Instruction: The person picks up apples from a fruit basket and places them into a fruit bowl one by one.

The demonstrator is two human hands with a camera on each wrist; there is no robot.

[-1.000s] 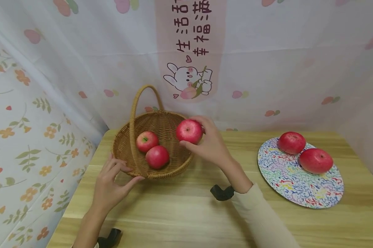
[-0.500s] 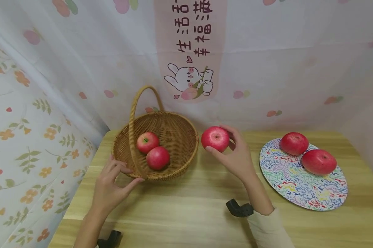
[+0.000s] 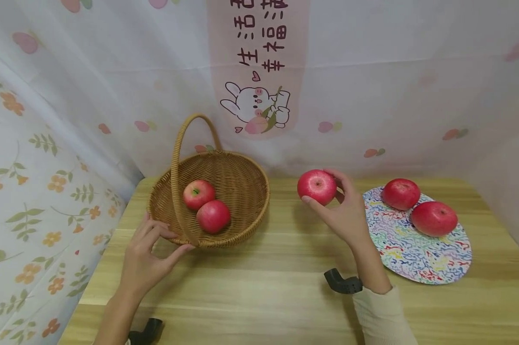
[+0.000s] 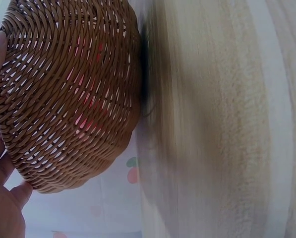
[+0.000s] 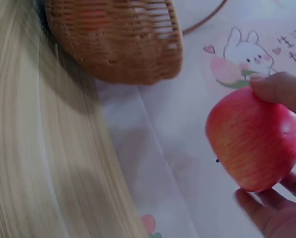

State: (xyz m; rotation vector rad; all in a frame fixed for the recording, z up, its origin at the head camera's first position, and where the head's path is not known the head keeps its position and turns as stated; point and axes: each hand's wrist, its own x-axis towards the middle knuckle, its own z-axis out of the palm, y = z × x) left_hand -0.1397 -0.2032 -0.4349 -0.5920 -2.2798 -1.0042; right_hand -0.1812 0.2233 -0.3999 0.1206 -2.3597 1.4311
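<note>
My right hand holds a red apple between thumb and fingers, above the table and between basket and plate. In the right wrist view the apple shows yellowish streaks on its side. At the left stands a brown wicker basket with a tall arched handle. Two apples lie in it: one with a green stem, the other plain red. My left hand grips the basket's near left rim, thumb beside the handle's base. In the left wrist view, fingers touch the rim.
A round plate with a colourful squiggle pattern lies at the right, bearing two red apples. The wooden table ends at a printed curtain behind; a floral cloth hangs left.
My right hand has carried the apple out from over the basket's right side, rightward toward the plate. The left hand stays on the basket rim. The head view has shifted slightly.
</note>
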